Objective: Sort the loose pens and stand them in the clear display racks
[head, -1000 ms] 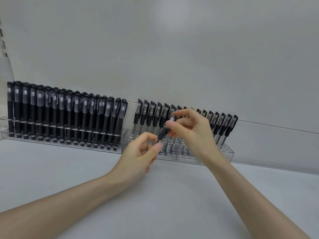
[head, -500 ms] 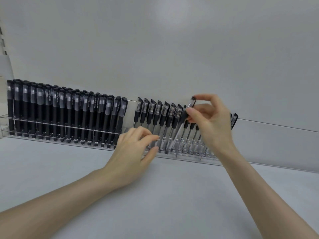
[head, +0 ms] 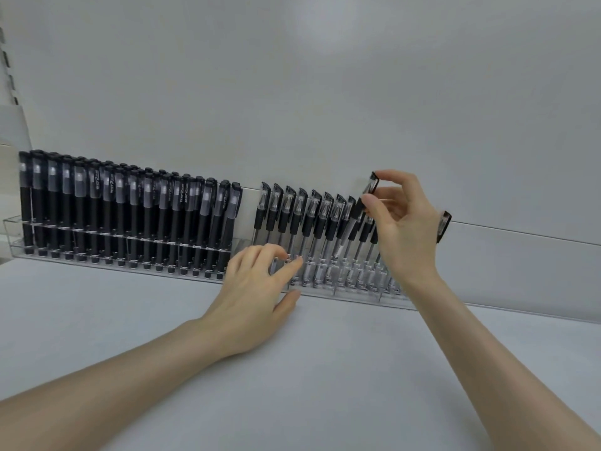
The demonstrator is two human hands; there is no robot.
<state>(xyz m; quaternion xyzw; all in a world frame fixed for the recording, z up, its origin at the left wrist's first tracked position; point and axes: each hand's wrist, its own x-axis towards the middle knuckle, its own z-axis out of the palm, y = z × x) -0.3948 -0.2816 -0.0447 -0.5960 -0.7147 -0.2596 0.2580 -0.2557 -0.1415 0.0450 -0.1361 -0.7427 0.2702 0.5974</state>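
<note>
Right hand is pinching one slim clear-barrel pen with a black cap between thumb and index finger, gripped up at the cap. Other fingers are loosely curled behind it. The held pen is tilted with the cap leaning right. The cap sticks up above the row of matching slim black-capped pens standing in the right-hand clear acrylic rack. Its lower end runs down in among that row; can't tell if the tip is seated in a slot.

Left hand holds nothing. Fingers are relaxed and slightly bent, fingertips touching the front of the same rack near its left end. Thumb tip is at the rack's lower front edge, palm over the pale grey shelf surface.

One more slim pen shows just right of my right hand. The rest of that end is hidden behind hand and wrist.

Left-hand clear acrylic rack sits just beside the first, packed with thicker black-bodied pens, upright, more than one row deep. Both racks back onto the plain grey wall panel.
</note>
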